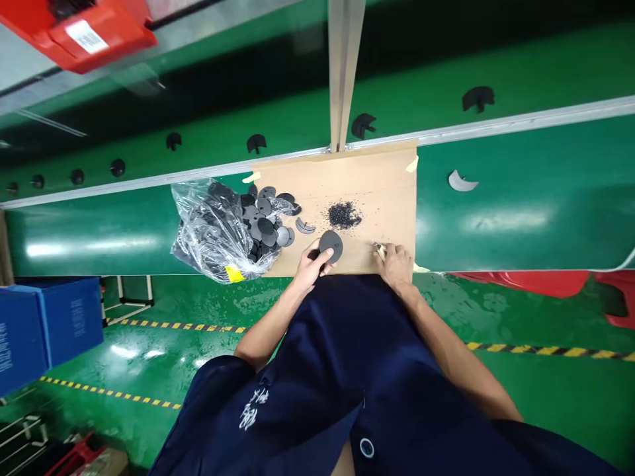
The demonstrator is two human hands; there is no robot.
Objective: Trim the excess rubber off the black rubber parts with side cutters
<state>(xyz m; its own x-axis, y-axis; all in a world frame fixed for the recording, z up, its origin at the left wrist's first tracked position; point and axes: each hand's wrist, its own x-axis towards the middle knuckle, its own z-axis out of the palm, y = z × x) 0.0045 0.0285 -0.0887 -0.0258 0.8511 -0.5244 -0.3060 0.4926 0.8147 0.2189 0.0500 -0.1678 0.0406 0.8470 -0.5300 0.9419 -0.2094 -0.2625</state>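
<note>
My left hand is closed on a round black disc at the near edge of a cardboard sheet taped to the green bench. My right hand rests closed at the same edge, pinching a small tool I cannot make out. A little heap of black shavings lies just beyond the disc. To the left, a clear plastic bag spills several black discs onto the cardboard. A crescent offcut lies beside them.
A green conveyor belt behind a metal rail carries several black moulded parts. A grey crescent piece lies on the bench to the right. A blue crate stands at lower left, a red bin at upper left.
</note>
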